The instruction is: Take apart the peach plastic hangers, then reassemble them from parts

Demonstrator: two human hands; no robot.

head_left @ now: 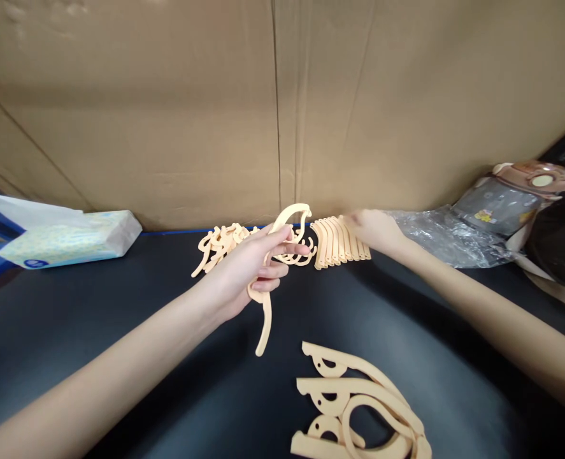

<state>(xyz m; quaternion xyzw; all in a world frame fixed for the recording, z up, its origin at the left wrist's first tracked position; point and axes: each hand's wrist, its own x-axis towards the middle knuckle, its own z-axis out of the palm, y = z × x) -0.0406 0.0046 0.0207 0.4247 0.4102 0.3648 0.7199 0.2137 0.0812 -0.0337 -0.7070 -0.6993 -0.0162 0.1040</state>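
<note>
My left hand (244, 264) grips a beige plastic hanger hook piece (264, 328), its curved hook standing above the thumb and its tail hanging below the fingers. At the back, my right hand (378, 231) reaches to the right end of a row of beige hanger arms (332, 243) lying side by side. Its fingertips are blurred, so whether they hold an arm is unclear. Behind my left hand lies a loose pile of similar hook pieces (222, 241), partly covered by it. Several folded beige hangers (372, 386) rest together at the front of the black table.
A tissue pack (79, 239) lies at the left back. Crumpled clear plastic (442, 236) and a grey bag with a brown top (499, 203) sit at the right. Upright brown cardboard (191, 115) closes off the rear edge of the black tabletop (167, 395).
</note>
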